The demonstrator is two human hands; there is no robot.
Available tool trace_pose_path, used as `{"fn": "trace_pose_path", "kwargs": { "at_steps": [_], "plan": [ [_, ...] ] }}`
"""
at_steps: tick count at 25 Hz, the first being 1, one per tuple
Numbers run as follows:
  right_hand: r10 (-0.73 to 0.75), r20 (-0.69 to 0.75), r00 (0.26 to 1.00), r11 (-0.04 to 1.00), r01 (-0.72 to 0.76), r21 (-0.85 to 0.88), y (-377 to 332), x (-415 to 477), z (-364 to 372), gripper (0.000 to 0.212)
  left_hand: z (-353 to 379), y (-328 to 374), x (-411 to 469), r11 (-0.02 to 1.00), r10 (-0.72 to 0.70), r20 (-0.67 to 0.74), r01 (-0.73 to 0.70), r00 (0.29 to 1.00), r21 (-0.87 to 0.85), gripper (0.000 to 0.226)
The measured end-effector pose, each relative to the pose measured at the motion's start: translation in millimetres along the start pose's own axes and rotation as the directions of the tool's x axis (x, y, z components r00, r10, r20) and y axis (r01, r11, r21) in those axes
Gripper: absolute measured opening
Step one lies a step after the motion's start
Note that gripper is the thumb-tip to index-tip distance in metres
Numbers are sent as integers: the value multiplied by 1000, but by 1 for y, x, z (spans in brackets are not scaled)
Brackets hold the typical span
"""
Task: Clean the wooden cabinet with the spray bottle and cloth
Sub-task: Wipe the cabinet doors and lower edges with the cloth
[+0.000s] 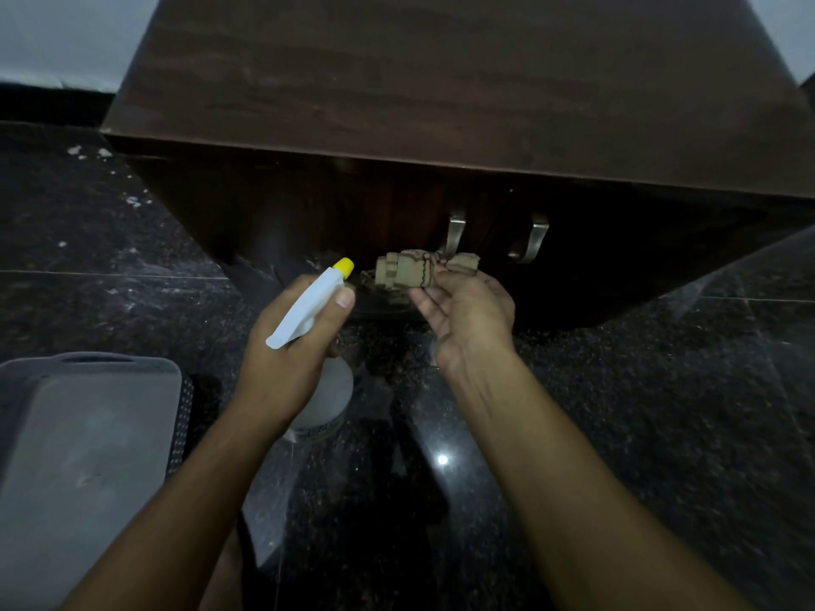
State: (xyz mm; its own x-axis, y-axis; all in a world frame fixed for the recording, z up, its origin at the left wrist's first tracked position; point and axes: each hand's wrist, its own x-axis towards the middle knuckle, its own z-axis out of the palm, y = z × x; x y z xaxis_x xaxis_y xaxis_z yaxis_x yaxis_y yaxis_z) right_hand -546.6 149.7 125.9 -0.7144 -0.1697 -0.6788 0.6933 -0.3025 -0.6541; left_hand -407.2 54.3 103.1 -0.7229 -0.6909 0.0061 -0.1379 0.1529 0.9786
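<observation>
A dark wooden cabinet [441, 81] fills the upper half of the head view, its top seen from above and its front in shadow. My left hand [291, 346] grips a white spray bottle [308, 302] with a yellow nozzle that points toward the cabinet front. The bottle's translucent body hangs below the hand. My right hand [467, 310] holds a bunched tan cloth [419, 271] with a dark wavy pattern, just in front of the cabinet door. The cloth sits right of the nozzle, close to it.
Two metal handles [456, 233] [531, 240] stick out of the cabinet front behind the cloth. A grey plastic basket [88, 434] stands on the dark speckled floor [661, 412] at the lower left. White walls show at both top corners.
</observation>
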Motion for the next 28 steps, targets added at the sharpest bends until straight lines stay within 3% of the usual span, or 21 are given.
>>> {"fn": "trace_pose_path", "kwargs": {
  "at_steps": [3, 7, 14, 16, 19, 21, 25, 26, 27, 28],
  "plan": [
    [-41, 61, 997, 998, 44, -47, -1, -6, -3, 21, -3, 0, -2, 1000, -14, 4, 14, 1000, 4, 41],
    [-72, 16, 997, 989, 74, -130, 0, 2, 1, 29, -2, 7, -3, 1000, -11, 15, 11, 1000, -3, 38],
    [-296, 77, 952, 894, 304, -328, 9, 10, -5, 26, -3, 9, -1, 1000, -16, -4, 16, 1000, 8, 43],
    [-489, 154, 858, 729, 500, -468, 9, 6, -11, 26, -5, 7, 1, 1000, -27, -18, 27, 999, -15, 48],
    [-751, 395, 528, 255, 785, -565, -7, -3, -19, 16, -6, 3, 3, 999, -31, -25, 31, 999, -35, 49],
    [-763, 513, 393, 3, 796, -605, -15, -3, -18, 15, -4, 0, 1, 999, -37, -20, 37, 999, -10, 55],
    [-627, 749, 214, -420, 717, -556, -18, 4, -18, 23, -5, 1, 1, 997, -66, -29, 65, 997, -35, 50],
    [-598, 782, 176, -483, 700, -527, -19, 8, -21, 23, -4, 1, 1, 998, -60, -17, 59, 998, -36, 50],
    [-604, 778, 175, -470, 710, -524, -20, 10, -23, 23, -2, 1, 1, 998, -59, -10, 58, 998, -31, 48],
    [-644, 735, 212, -378, 747, -547, -20, 10, -25, 22, -1, 2, 1, 998, -60, -16, 59, 998, -21, 45]
  ]
}}
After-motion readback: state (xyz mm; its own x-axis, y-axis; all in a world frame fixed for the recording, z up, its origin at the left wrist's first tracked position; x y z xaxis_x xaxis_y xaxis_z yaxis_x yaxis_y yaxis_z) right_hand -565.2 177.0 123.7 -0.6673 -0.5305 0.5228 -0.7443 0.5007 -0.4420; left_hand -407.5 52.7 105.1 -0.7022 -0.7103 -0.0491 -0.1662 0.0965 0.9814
